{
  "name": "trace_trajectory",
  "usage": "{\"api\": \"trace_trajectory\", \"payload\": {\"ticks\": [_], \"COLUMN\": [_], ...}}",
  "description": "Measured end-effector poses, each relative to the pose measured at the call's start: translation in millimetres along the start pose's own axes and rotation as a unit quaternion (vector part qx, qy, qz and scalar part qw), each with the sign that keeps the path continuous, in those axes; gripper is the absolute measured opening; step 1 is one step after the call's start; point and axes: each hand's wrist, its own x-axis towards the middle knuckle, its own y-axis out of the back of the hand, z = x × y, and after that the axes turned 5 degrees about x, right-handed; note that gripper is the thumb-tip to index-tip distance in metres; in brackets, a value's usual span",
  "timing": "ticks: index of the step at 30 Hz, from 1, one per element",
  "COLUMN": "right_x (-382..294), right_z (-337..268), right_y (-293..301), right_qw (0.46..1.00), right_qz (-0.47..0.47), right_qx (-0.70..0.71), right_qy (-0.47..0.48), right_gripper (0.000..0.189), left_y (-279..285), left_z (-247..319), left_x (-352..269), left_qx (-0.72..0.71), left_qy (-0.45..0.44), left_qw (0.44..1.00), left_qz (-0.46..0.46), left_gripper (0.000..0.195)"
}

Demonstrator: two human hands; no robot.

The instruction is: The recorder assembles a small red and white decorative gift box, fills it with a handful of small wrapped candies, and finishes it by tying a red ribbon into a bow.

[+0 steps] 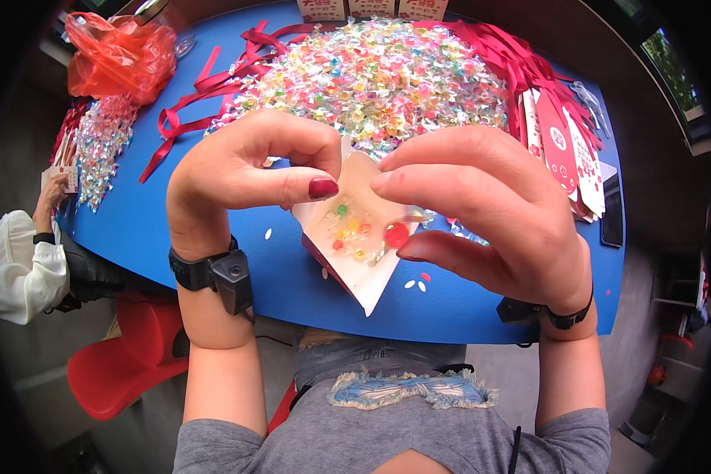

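Note:
My left hand (pixel 266 160) has its thumb and bent forefinger at the upper left edge of an open paper candy box (pixel 361 290), pinching its wall. The box is cream inside and dark red outside. Several wrapped candies (pixel 354 228) in green, yellow and red lie in it. Over its right side my right hand (pixel 480 189) is spread, fingertips well apart from the thumb. A red wrapped candy (pixel 396 235) is just at the thumb tip, between thumb and fingers, and no finger visibly closes on it. Past the box lies a large heap of wrapped candies (pixel 379 77).
Red ribbons (pixel 181 115) lie left of the heap, more ribbons (pixel 497 47) right. Flat printed box blanks (pixel 560 145) and a phone (pixel 612 216) are at right. A red plastic bag (pixel 118 56) stands far left. A co-worker's hand (pixel 53 192) holds a card box beside a smaller candy heap (pixel 103 148).

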Motion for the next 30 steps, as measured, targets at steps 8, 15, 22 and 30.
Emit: {"api": "trace_trajectory", "payload": {"ticks": [8, 15, 22, 30], "right_x": [-24, -46, -18, -15], "right_z": [55, 75, 57, 6], "right_y": [-6, -52, -3, 39], "right_qw": [0.984, 0.963, 0.984, 0.982], "right_qz": [-0.077, -0.181, -0.025, 0.167], "right_qx": [-0.062, -0.142, -0.126, -0.091], "right_qy": [-0.148, -0.141, -0.127, 0.014], "right_gripper": [0.009, 0.014, 0.011, 0.018], "left_y": [5, 4, 1, 1], "left_z": [3, 3, 9, 0], "left_x": [-4, -3, -3, 0], "left_qx": [0.003, 0.008, 0.019, -0.005], "left_qy": [0.017, 0.005, 0.053, 0.016], "left_qw": [1.0, 1.0, 0.998, 1.0], "left_qz": [-0.015, -0.012, 0.002, -0.003], "left_gripper": [0.033, 0.034, 0.034, 0.035]}}
